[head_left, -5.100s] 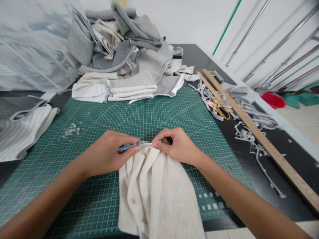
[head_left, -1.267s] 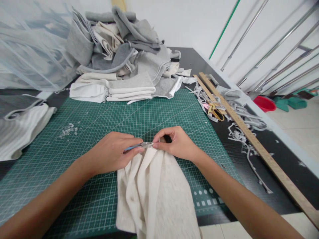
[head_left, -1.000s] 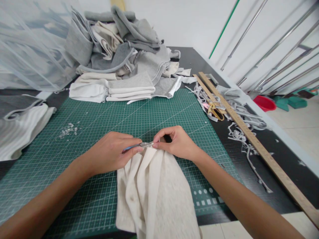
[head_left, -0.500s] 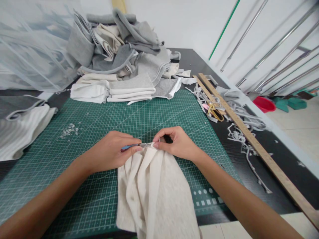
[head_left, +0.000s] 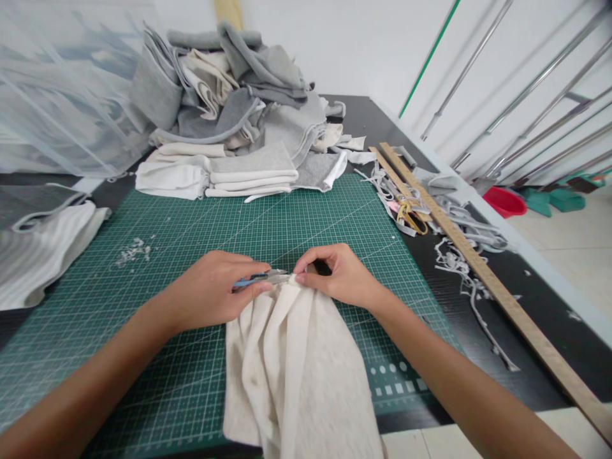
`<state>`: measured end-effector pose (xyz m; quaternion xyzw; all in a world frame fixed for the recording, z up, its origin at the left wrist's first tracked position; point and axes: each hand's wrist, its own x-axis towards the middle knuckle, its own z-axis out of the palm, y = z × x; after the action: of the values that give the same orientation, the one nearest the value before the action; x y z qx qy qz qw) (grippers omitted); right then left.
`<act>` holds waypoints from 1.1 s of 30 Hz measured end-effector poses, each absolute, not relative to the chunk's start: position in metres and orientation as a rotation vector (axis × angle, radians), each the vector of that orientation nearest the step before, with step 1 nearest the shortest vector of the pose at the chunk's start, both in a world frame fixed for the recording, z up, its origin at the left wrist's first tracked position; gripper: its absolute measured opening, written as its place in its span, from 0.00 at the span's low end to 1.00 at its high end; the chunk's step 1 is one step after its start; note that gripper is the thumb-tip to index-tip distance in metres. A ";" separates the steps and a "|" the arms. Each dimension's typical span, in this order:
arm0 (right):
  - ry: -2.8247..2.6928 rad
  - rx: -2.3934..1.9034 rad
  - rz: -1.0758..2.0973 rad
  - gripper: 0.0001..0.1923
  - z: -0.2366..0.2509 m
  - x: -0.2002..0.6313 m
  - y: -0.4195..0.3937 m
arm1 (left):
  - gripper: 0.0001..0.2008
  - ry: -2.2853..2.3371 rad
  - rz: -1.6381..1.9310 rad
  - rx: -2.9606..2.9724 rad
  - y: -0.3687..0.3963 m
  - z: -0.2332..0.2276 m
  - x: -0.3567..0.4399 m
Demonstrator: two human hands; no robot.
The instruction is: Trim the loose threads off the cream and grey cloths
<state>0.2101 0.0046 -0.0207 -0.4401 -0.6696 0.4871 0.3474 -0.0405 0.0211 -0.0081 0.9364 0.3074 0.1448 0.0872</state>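
Snips (head_left: pixel 268 277) gripped in left hand (head_left: pixel 210 296) fingers, right hand (head_left: pixel 342 274) fingers pinching cream fabric (head_left: pixel 296 363) edge

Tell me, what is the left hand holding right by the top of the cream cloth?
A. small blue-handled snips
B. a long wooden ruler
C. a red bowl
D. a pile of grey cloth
A: the left hand grips small blue-handled snips, their metal tips pointing at the top edge of the cream cloth that the right hand pinches; the wooden ruler lies off to the right.
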 end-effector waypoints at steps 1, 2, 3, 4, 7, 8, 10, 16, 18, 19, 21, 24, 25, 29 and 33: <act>-1.737 -1.139 1.263 0.02 -0.020 0.210 0.005 | 0.15 0.917 0.420 2.792 0.021 -0.009 -0.039; -1.738 -1.138 1.267 0.02 -0.020 0.210 0.005 | 0.15 0.917 0.415 2.792 0.021 -0.009 -0.038; -1.737 -1.139 1.271 0.02 -0.020 0.210 0.004 | 0.15 0.913 0.418 2.792 0.020 -0.009 -0.037; -1.736 -1.139 1.275 0.02 -0.020 0.210 0.004 | 0.14 0.907 0.420 2.794 0.020 -0.009 -0.037; -1.734 -1.136 1.280 0.02 -0.020 0.209 0.004 | 0.14 0.882 0.431 2.803 0.019 -0.009 -0.036; -1.735 -1.136 1.277 0.02 -0.020 0.209 0.004 | 0.14 0.875 0.438 2.806 0.019 -0.009 -0.036; -1.739 -1.140 1.270 0.02 -0.020 0.209 0.004 | 0.15 0.865 0.459 2.812 0.019 -0.010 -0.036; -1.800 -1.154 1.172 0.03 -0.021 0.209 0.000 | 0.14 0.843 0.495 2.797 0.019 -0.012 -0.036; -1.842 -1.134 1.093 0.04 -0.022 0.208 -0.002 | 0.13 0.846 0.501 2.773 0.019 -0.014 -0.037; -1.864 -1.110 1.046 0.04 -0.021 0.208 -0.003 | 0.12 0.850 0.502 2.760 0.019 -0.016 -0.037; -1.920 -1.045 0.934 0.06 -0.020 0.208 -0.005 | 0.11 0.865 0.495 2.741 0.019 -0.018 -0.038; -2.069 -0.935 0.734 0.08 -0.014 0.211 -0.008 | 0.11 0.904 0.502 2.727 0.020 -0.020 -0.039; -2.134 -0.903 0.667 0.08 -0.012 0.212 -0.010 | 0.11 0.912 0.511 2.720 0.020 -0.019 -0.038; -2.348 -0.833 0.514 0.09 -0.003 0.218 -0.017 | 0.11 0.899 0.553 2.693 0.021 -0.017 -0.037; -2.393 -0.928 0.573 0.11 -0.003 0.218 -0.019 | 0.12 0.887 0.576 2.705 0.021 -0.016 -0.037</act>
<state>0.2180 -0.0188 -0.0032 -0.3413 -0.8803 0.2110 0.2532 -0.0373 0.0208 -0.0162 0.9248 0.3031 0.1971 0.1182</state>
